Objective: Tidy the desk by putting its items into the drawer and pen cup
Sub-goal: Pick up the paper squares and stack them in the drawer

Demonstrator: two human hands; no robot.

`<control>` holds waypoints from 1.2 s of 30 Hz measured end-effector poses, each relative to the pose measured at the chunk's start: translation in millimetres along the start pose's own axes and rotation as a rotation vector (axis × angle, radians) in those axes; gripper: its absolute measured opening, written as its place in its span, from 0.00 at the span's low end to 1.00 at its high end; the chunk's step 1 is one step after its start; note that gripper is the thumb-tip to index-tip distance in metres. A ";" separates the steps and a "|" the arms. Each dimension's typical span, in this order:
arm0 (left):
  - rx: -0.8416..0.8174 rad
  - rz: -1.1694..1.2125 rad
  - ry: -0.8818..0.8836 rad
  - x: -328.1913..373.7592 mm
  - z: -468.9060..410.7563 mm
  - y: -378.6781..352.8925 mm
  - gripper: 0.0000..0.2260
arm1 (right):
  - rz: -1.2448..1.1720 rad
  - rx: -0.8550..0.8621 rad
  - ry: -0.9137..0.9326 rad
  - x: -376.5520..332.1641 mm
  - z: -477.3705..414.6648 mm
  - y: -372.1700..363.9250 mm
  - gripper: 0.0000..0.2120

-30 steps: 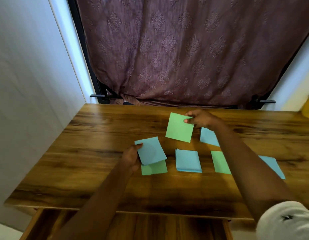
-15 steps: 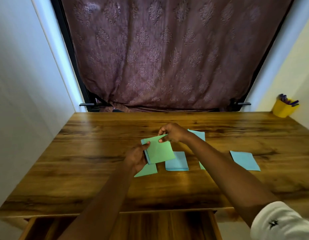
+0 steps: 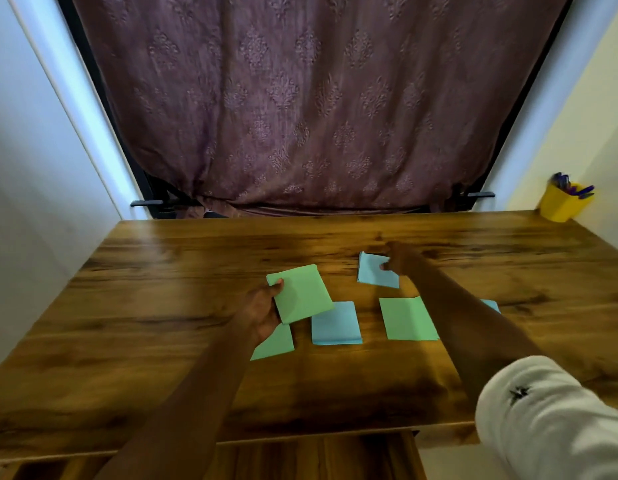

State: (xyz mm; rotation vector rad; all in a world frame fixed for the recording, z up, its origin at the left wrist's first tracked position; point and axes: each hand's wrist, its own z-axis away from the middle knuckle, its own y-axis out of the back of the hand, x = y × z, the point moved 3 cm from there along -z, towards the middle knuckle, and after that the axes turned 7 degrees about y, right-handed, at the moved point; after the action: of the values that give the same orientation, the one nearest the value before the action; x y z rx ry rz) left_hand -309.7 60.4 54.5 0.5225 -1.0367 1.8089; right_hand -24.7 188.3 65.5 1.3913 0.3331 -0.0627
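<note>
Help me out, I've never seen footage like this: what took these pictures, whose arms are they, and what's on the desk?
There is no machine. A person wears a camera on the head, looking forward and down, so both arms are their own. The left hand holds a green paper note. The right hand, slightly blurred, reaches farther back and pinches a blue note on the wooden desk. Also lying there are a second green note beneath the left hand, a blue pad, a third green note, and another blue one partly hidden by the right arm. A yellow pen cup stands at the far right corner, and an open drawer shows at the bottom.
</note>
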 end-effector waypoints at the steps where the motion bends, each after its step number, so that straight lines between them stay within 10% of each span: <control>1: 0.007 -0.005 0.004 -1.3 -4.7 -1.5 0.07 | -0.005 -0.053 0.037 8.5 -4.8 -4.4 0.29; 6: 0.043 -0.044 0.012 -7.1 -27.7 -6.6 0.05 | -0.027 -0.132 -0.006 34.4 -36.4 -28.6 0.43; 12: 0.041 -0.059 0.005 -14.8 -40.1 -9.2 0.05 | -0.085 -0.062 -0.053 74.5 -83.7 -51.0 0.37; 21: 0.021 -0.036 0.009 -9.4 -12.3 3.7 0.06 | -0.522 0.103 0.001 16.3 -1.6 34.0 0.02; 36: -0.141 -0.031 0.053 -16.0 99.2 31.0 0.12 | -0.415 -0.043 0.243 -180.7 144.4 24.7 0.10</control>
State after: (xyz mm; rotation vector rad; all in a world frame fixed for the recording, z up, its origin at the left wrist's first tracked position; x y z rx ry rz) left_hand -338.6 -36.2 84.3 0.4005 -1.1041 1.6996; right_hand -162.9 25.3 157.5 1.2710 0.8188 -0.2272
